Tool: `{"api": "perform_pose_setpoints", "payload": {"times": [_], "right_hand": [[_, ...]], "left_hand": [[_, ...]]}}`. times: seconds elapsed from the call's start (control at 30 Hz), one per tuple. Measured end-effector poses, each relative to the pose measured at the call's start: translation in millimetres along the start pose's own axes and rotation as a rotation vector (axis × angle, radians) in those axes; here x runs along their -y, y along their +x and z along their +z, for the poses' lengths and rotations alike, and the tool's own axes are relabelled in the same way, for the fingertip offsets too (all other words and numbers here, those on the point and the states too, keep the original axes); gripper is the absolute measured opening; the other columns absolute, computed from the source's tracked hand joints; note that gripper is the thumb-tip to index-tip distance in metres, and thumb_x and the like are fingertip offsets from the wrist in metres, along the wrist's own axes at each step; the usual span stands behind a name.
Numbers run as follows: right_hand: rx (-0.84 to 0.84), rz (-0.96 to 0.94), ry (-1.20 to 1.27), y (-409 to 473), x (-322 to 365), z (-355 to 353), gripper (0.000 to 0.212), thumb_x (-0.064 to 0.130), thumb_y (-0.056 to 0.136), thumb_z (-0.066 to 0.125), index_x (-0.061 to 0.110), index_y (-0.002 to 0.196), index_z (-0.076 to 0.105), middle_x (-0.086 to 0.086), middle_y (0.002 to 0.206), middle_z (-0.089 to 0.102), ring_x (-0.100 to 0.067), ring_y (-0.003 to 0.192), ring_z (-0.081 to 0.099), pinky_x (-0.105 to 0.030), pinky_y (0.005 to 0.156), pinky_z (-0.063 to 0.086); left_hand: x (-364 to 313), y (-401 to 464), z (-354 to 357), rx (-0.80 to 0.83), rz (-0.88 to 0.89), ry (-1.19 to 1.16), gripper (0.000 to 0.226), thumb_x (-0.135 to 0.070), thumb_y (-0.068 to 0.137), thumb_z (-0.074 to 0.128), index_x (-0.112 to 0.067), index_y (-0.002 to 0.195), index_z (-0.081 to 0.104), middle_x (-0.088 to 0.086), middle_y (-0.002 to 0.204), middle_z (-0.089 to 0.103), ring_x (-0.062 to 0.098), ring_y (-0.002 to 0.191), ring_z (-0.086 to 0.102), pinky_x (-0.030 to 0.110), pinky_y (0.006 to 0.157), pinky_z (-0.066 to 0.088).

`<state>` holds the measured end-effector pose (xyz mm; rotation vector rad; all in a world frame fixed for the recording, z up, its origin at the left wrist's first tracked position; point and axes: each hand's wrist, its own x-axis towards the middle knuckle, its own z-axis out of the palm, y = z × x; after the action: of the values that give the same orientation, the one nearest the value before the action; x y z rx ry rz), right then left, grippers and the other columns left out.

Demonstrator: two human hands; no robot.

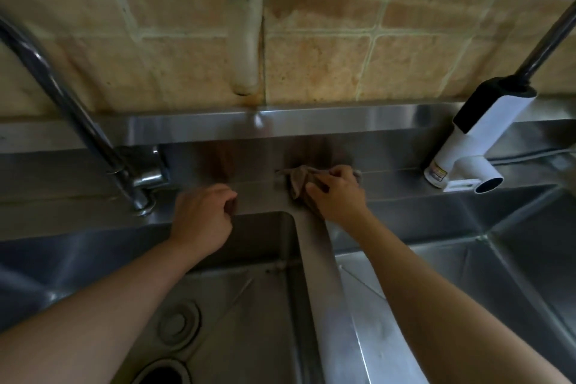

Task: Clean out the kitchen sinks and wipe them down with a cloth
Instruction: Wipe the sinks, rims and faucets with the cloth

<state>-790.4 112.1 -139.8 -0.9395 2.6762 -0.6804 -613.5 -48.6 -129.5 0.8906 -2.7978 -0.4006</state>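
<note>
1. Nearest, two bare forearms reach out over a steel double sink: the left basin (249,305) has a round drain (178,323) in its floor, and the right basin (467,274) lies past the steel divider (324,290) between them.
2. The left hand (202,221) rests at the back rim of the left basin, its fingers curled under and holding nothing I can see.
3. The right hand (338,196) lies on the back ledge (405,181), just where the divider meets it, fingers bent over a crumpled brown cloth (297,182) and pressing it to the steel.
4. To the left of the hands a chrome tap (93,134) rises from the ledge; to the right stands a white and black tap (467,146).
5. Behind runs a steel upstand (311,125), then a stained tan tiled wall (327,65) with a pale pipe (249,50) running down it.
</note>
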Motion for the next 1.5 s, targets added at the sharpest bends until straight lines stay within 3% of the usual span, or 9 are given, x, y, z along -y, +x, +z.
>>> {"api": "perform_pose_setpoints", "payload": {"times": [0.17,0.3,0.37,0.5,0.67,0.87,1.13,1.37,1.5], "right_hand": [[0.032,-0.131,-0.156,-17,39,36,0.045,0.041,0.096,0.044,0.034,0.141,0.042,-0.007,0.154,0.021,-0.029,0.139,0.026,-0.044,0.116,0.016],[0.085,-0.127,-0.207,-35,35,33,0.051,0.035,0.097,0.043,0.034,0.146,0.03,-0.008,0.159,0.008,-0.029,0.146,0.005,-0.046,0.118,0.006],[0.081,-0.099,-0.159,-59,31,32,0.051,0.033,0.098,0.043,0.032,0.147,0.029,-0.009,0.16,0.006,-0.029,0.147,0.001,-0.042,0.118,0.007],[0.061,-0.029,-0.111,-119,26,34,0.057,0.027,0.095,0.051,0.031,0.147,0.029,-0.005,0.16,0.004,-0.029,0.147,0.007,-0.043,0.114,0.023],[0.009,0.051,-0.121,-203,26,33,0.06,0.024,0.089,0.055,0.034,0.144,0.034,0.002,0.16,0.005,-0.021,0.146,0.011,-0.04,0.111,0.033],[0.022,0.153,-0.21,-292,27,34,0.059,0.033,0.09,0.052,0.039,0.144,0.03,0.007,0.16,-0.001,-0.019,0.147,0.009,-0.043,0.103,0.044],[0.151,0.208,-0.081,-243,23,21,0.068,0.037,0.093,0.05,0.037,0.15,0.014,0.005,0.16,-0.006,-0.022,0.147,0.01,-0.038,0.115,0.024],[0.169,0.116,-0.112,-336,4,26,0.066,0.034,0.093,0.048,0.036,0.15,0.016,0.004,0.159,-0.014,-0.016,0.147,-0.008,-0.04,0.118,0.021],[0.212,0.123,-0.201,-380,5,20,0.063,0.04,0.097,0.04,0.039,0.151,0.007,0.006,0.159,-0.017,-0.019,0.147,-0.014,-0.04,0.119,0.007]], "left_hand": [[32,-19,-1,0.118,-0.061,0.137,0.062,-0.011,0.082,0.052,-0.03,0.141,0.041,-0.013,0.15,0.033,0.018,0.131,0.033,0.04,0.107,0.028],[33,-20,-5,0.208,-0.052,0.124,0.068,-0.013,0.083,0.05,-0.031,0.146,0.03,-0.015,0.155,0.02,0.018,0.138,0.022,0.051,0.111,0.024],[31,-23,-6,0.244,-0.059,0.126,0.069,-0.015,0.085,0.05,-0.029,0.148,0.025,-0.013,0.157,0.015,0.02,0.141,0.017,0.054,0.111,0.022],[33,-25,-9,0.336,-0.047,0.152,0.073,-0.02,0.087,0.051,-0.026,0.15,0.015,-0.012,0.159,0.003,0.022,0.143,0.01,0.059,0.111,0.016],[23,-43,-14,0.244,0.058,0.079,0.062,-0.017,0.08,0.056,-0.02,0.139,0.037,-0.001,0.151,0.027,0.024,0.138,0.024,0.048,0.107,0.025],[-14,-96,-6,0.391,0.32,-0.08,0.069,-0.011,0.085,0.05,-0.024,0.148,0.025,-0.007,0.157,0.018,0.015,0.143,0.016,0.045,0.113,0.021],[-71,-122,-16,0.468,0.424,-0.089,0.067,-0.008,0.09,0.044,-0.021,0.15,0.018,-0.001,0.156,0.022,0.015,0.144,0.016,0.045,0.114,0.017],[-95,-167,-7,0.525,0.47,-0.106,0.071,0.0,0.082,0.039,-0.023,0.148,0.024,-0.001,0.154,0.028,0.013,0.143,0.021,0.038,0.116,0.011],[-102,-206,-3,0.537,0.483,-0.107,0.066,0.0,0.083,0.038,-0.022,0.145,0.033,-0.003,0.155,0.026,0.011,0.144,0.018,0.038,0.115,0.01]]}}
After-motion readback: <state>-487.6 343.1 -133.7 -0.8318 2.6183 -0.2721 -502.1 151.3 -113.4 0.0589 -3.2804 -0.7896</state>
